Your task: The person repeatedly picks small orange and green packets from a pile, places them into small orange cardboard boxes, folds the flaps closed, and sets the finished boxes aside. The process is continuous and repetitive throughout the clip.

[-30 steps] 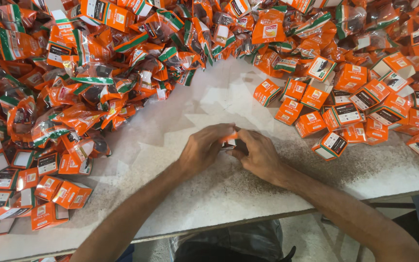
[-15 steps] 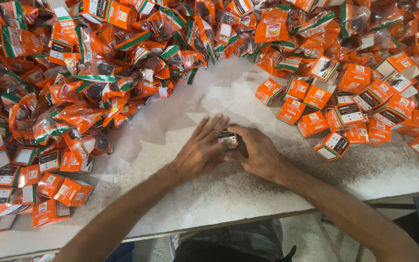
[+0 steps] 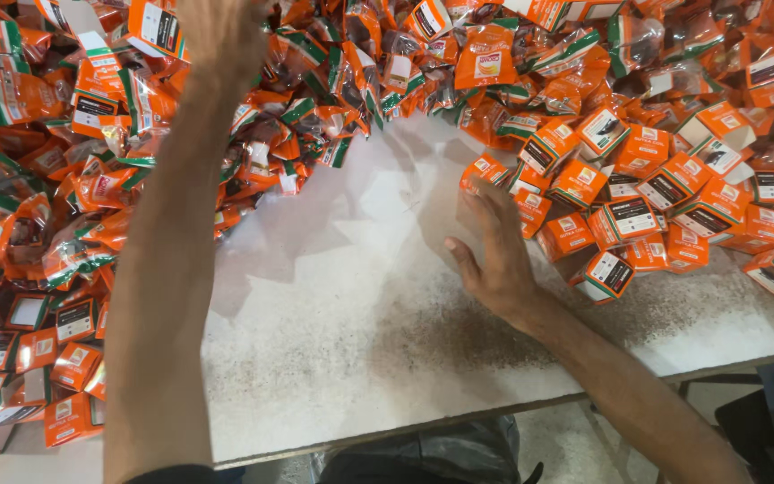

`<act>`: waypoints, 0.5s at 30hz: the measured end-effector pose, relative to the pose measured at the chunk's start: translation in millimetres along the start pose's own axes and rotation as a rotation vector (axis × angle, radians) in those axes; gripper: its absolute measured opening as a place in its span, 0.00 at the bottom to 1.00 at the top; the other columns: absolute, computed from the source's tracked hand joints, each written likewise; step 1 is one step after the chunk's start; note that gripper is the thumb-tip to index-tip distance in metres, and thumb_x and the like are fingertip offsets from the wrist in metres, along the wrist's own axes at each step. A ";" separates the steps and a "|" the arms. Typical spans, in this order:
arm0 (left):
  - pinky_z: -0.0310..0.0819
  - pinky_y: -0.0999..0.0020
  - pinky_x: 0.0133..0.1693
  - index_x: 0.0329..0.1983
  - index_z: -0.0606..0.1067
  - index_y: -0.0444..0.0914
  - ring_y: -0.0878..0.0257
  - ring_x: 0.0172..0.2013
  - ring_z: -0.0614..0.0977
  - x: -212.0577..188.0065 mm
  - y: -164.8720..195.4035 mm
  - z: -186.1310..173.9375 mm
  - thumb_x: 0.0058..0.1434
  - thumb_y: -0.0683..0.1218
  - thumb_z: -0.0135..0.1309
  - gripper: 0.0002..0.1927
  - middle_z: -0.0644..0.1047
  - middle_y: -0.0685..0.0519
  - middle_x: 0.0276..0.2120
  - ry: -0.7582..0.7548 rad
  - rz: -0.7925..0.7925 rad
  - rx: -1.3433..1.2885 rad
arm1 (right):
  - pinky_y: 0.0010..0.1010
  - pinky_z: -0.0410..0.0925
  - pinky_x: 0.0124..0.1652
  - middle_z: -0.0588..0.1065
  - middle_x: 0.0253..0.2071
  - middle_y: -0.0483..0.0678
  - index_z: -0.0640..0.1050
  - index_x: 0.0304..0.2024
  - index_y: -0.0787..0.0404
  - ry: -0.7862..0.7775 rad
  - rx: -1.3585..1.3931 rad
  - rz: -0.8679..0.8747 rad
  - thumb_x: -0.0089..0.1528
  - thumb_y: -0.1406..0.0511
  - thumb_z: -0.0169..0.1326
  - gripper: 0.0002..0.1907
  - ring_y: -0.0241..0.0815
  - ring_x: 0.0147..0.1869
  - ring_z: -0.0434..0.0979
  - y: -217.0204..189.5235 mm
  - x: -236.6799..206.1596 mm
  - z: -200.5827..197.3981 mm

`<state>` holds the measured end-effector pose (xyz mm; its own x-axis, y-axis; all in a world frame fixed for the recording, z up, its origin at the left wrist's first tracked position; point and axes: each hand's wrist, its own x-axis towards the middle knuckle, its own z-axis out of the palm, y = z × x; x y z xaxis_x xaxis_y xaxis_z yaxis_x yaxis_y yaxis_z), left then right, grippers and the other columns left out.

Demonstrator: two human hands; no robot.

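So basically two separate spots are being reached at once here. The left hand (image 3: 224,31) is stretched far up and away to the heap of crinkly orange-and-green plastic sachets (image 3: 253,116) piled along the far side of the speckled white tabletop (image 3: 333,314); its fingers are blurred and cut off by the top edge, so whether anything is gripped there can't be told. The right hand (image 3: 494,255) is laid much lower and nearer, flat, fingers spread open and nothing held, with the fingertips pressed up against the closest small orange cardboard box (image 3: 487,170) at the left rim of the cluster of small orange cardboard boxes (image 3: 647,206). That cluster is spread to the right and slightly beyond those fingers, touching them at the near edge, the boxes lying at odd angles rather than lined up along one axis. The sachet heap lies well apart from the right hand, across a bare stretch of table, so it's clearly the left hand that is nearer the sachets and the right that is nearer the boxes. More flattened orange box blanks (image 3: 29,358) are stacked at the lower left, untouched by either hand.
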<state>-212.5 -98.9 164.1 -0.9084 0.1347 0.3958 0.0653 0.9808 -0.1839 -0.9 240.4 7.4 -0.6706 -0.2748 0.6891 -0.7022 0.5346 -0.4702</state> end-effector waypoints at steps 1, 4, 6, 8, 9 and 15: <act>0.73 0.51 0.44 0.54 0.72 0.38 0.46 0.43 0.80 -21.8 20.5 -7.0 0.71 0.42 0.58 0.11 0.78 0.43 0.43 0.248 0.064 -0.251 | 0.40 0.64 0.74 0.59 0.76 0.55 0.55 0.75 0.59 -0.061 0.173 0.101 0.72 0.61 0.54 0.34 0.51 0.80 0.61 2.0 -3.8 6.9; 0.75 0.54 0.63 0.72 0.58 0.32 0.51 0.60 0.78 -132.9 107.2 -7.1 0.67 0.44 0.63 0.36 0.74 0.41 0.58 0.314 0.263 -1.309 | 0.43 0.57 0.72 0.53 0.76 0.60 0.42 0.76 0.64 -0.149 0.764 0.222 0.69 0.63 0.54 0.44 0.52 0.79 0.55 8.2 -12.1 26.2; 0.69 0.55 0.63 0.66 0.71 0.33 0.53 0.60 0.77 -200.4 149.9 3.8 0.68 0.48 0.61 0.26 0.76 0.46 0.57 -0.159 0.323 -1.418 | 0.41 0.51 0.74 0.50 0.77 0.59 0.44 0.76 0.64 -0.207 0.845 0.185 0.69 0.66 0.53 0.41 0.48 0.81 0.48 10.1 -17.6 33.3; 0.73 0.56 0.61 0.63 0.74 0.39 0.56 0.59 0.80 -231.8 156.1 20.8 0.75 0.49 0.50 0.17 0.79 0.49 0.58 -0.231 0.294 -1.468 | 0.40 0.51 0.73 0.54 0.74 0.58 0.50 0.74 0.65 -0.232 0.936 0.234 0.69 0.67 0.52 0.36 0.45 0.80 0.52 11.2 -20.2 36.6; 0.73 0.55 0.59 0.58 0.75 0.40 0.53 0.56 0.80 -232.0 155.6 27.8 0.72 0.49 0.55 0.15 0.77 0.47 0.57 -0.094 0.312 -1.285 | 0.39 0.56 0.72 0.60 0.71 0.57 0.55 0.72 0.65 -0.222 0.985 0.304 0.69 0.67 0.52 0.32 0.44 0.77 0.58 11.4 -20.5 36.4; 0.71 0.55 0.50 0.57 0.74 0.41 0.52 0.51 0.79 -134.1 88.8 33.2 0.62 0.40 0.62 0.20 0.75 0.49 0.57 0.465 0.364 -0.172 | 0.44 0.68 0.58 0.73 0.55 0.60 0.71 0.57 0.67 -0.245 0.211 0.108 0.60 0.61 0.63 0.27 0.56 0.60 0.73 2.2 -12.8 25.4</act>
<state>-98.6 -34.6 64.8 -0.5426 0.4751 0.6928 0.4390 0.8635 -0.2483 0.1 224.7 -16.5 -0.7634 -0.4228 0.4883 -0.6409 0.4009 -0.6546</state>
